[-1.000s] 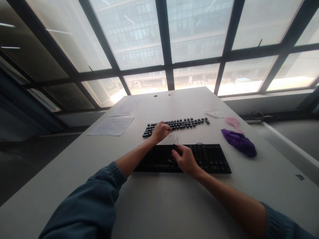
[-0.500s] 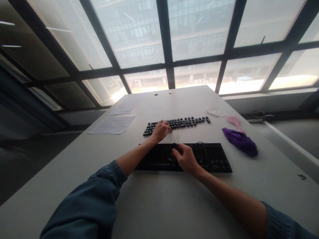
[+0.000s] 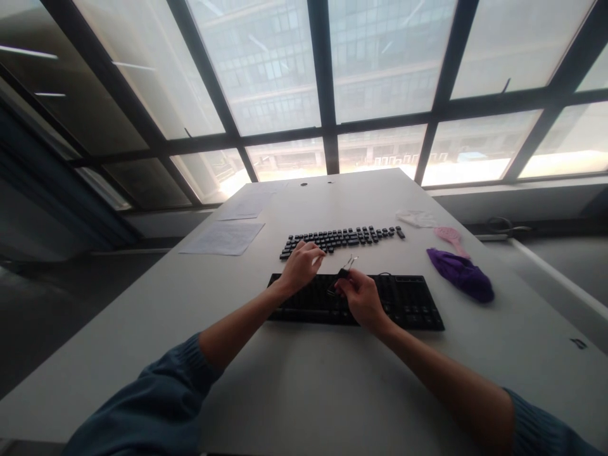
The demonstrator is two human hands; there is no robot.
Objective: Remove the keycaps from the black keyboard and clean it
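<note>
A black keyboard [image 3: 413, 304] lies on the white table in front of me. Behind it, rows of loose black keycaps [image 3: 349, 237] are laid out in keyboard order. My right hand [image 3: 365, 301] is closed on a keycap puller [image 3: 342, 273] above the keyboard, its thin wire prongs pointing up and away. My left hand [image 3: 301, 266] hovers between the keyboard's back edge and the front row of keycaps. Its fingers are loosely bent and apart, and no object shows between them.
Sheets of paper [image 3: 222, 237] lie on the left of the white table [image 3: 304, 386]. On the right are a purple cloth pouch [image 3: 460, 275], a pink hairbrush [image 3: 449, 237] and a crumpled clear plastic bag [image 3: 415, 219]. Large windows stand beyond the table.
My left hand has drawn back from the keycap rows toward the keyboard. My right hand has shifted slightly right, tilting the keycap puller's prongs to the right. The view has shifted a little.
</note>
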